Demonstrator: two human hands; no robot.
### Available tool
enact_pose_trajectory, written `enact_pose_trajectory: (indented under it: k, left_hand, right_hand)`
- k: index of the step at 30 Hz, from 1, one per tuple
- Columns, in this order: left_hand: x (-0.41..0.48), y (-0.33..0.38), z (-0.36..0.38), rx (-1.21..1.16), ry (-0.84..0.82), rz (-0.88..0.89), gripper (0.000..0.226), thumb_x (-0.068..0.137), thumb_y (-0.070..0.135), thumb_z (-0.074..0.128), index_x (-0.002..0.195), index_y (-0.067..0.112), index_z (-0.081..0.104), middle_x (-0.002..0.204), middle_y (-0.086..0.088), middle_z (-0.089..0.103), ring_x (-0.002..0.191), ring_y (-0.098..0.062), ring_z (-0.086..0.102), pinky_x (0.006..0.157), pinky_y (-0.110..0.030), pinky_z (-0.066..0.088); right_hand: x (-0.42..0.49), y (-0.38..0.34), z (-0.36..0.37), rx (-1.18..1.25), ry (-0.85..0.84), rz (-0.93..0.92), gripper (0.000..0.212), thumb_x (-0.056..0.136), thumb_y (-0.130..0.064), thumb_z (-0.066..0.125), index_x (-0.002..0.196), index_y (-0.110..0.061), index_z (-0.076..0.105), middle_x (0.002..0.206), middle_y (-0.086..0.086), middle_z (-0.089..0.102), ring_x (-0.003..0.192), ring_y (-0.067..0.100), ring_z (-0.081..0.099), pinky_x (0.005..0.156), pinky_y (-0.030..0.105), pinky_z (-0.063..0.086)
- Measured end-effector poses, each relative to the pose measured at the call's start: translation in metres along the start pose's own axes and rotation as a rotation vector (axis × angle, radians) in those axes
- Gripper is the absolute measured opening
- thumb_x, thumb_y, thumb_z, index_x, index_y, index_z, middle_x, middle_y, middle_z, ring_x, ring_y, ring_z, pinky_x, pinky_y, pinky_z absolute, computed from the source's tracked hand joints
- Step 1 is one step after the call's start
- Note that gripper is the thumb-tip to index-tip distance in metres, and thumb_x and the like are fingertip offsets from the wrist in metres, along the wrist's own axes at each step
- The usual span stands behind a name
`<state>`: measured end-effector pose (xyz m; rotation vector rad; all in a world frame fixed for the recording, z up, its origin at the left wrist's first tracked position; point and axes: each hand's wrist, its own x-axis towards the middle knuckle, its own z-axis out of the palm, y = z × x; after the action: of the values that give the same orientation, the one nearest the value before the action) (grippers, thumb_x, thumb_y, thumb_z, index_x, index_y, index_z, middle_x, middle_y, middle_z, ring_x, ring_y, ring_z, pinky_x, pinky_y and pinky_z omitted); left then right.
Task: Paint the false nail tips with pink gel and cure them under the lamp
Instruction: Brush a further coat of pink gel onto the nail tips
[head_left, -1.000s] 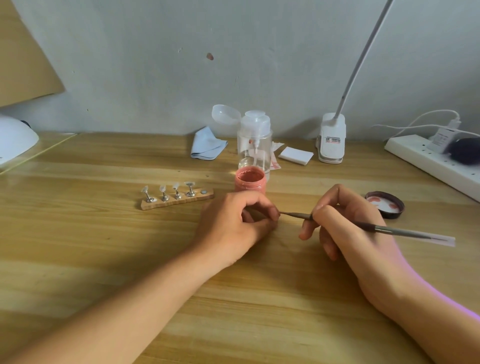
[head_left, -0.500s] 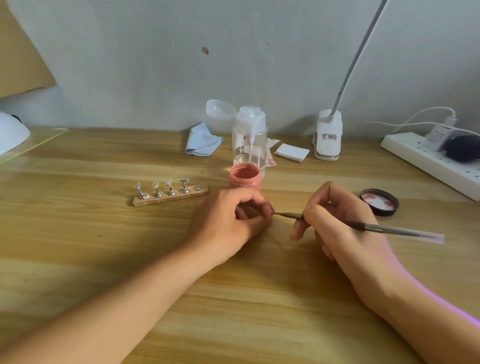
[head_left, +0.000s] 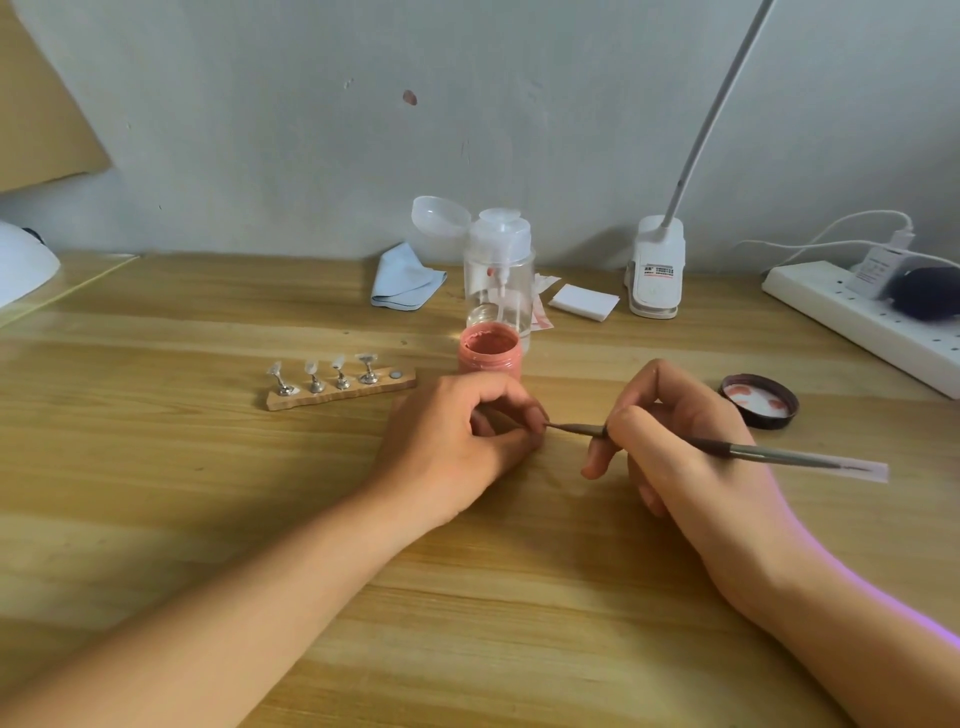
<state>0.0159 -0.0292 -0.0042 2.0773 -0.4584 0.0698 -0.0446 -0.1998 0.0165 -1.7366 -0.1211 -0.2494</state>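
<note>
Four nail tips (head_left: 310, 367) stand on the wooden holder (head_left: 363, 391), left of the open pink gel jar (head_left: 489, 356). Right hand (head_left: 691, 441) pinches the brush (head_left: 779, 456); bristles meet the curled left hand (head_left: 457, 441), whose contents are hidden. Curing lamp (head_left: 21, 265) sits at far left edge

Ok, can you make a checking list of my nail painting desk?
Surface: pale wooden table, no spills seen.
Job's things: open pink gel jar; wooden strip with four clear nail tips on metal stands; white dome curing lamp, left edge.
Clutter: dark smeared lid, clear pump bottle, blue cloth, white pads.
Hands: left hand curled, contents hidden; right hand grips thin grey brush, tip at left fingertips.
Cables: white cable into white power strip.
Surroundings: grey wall, white clip lamp.
</note>
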Motion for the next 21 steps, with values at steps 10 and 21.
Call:
enact_pose_trajectory:
  k: [10, 21]
  left_hand:
    - [-0.0002, 0.001, 0.0003, 0.002, 0.0, -0.002, 0.017, 0.079, 0.016, 0.079, 0.072, 0.03, 0.072, 0.083, 0.014, 0.073, 0.052, -0.004, 0.046, 0.062, -0.023, 0.037]
    - [0.0, -0.0003, 0.0004, 0.0, 0.002, -0.009, 0.015, 0.079, 0.02, 0.079, 0.074, 0.032, 0.072, 0.084, 0.015, 0.073, 0.056, -0.005, 0.048, 0.063, -0.024, 0.039]
  right_hand:
    - [-0.0009, -0.0003, -0.0011, 0.027, 0.005, -0.005, 0.004, 0.073, -0.02, 0.054, 0.07, -0.018, 0.052, 0.066, 0.011, 0.069, 0.045, 0.009, 0.041, 0.044, 0.02, 0.034]
    - [-0.0027, 0.0002, -0.0008, 0.007, 0.023, -0.003, 0.008, 0.072, -0.02, 0.053, 0.071, -0.012, 0.051, 0.062, 0.008, 0.067, 0.049, 0.009, 0.045, 0.046, 0.019, 0.035]
